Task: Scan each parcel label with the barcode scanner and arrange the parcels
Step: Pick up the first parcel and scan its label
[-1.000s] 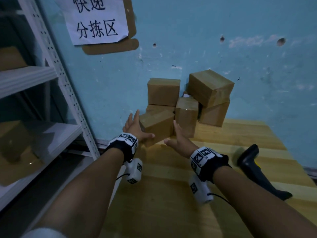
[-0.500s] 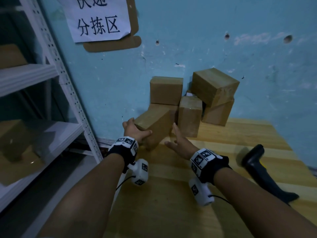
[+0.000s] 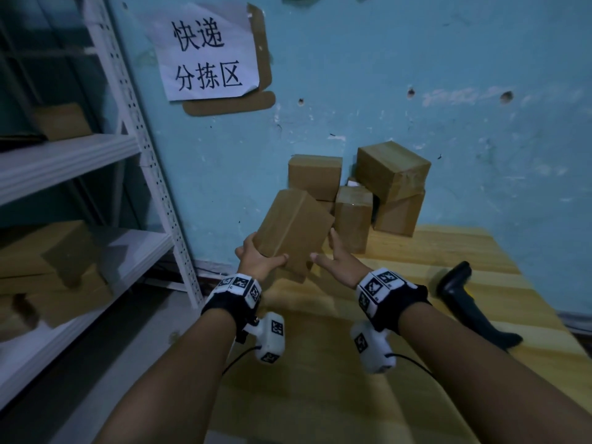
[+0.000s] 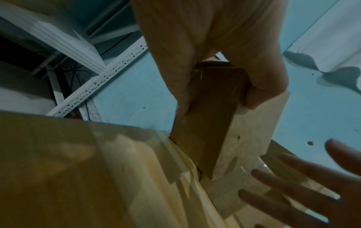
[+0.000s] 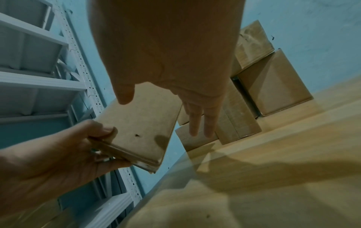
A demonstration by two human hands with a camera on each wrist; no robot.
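A brown cardboard parcel [image 3: 294,230] is lifted and tilted above the wooden table's [image 3: 352,395] far left corner. My left hand [image 3: 258,257] grips its near lower end, thumb on one face and fingers on the other; the same parcel [image 4: 210,117] shows in the left wrist view, and in the right wrist view as parcel [image 5: 140,123]. My right hand [image 3: 336,262] is open with straight fingers just right of the parcel, apart from it in the wrist views. A stack of parcels [image 3: 390,174] leans against the blue wall. The black barcode scanner [image 3: 464,302] lies on the table at right.
A white metal shelf rack [image 3: 80,155] stands left of the table, with cardboard boxes [image 3: 61,251] on its levels. A paper sign [image 3: 208,52] hangs on the blue wall above the stack. A gap separates rack and table.
My left hand has closed on the front parcel and lifted it off the table, tilting it up toward me. The right hand has come off the parcel and stays open beside it.
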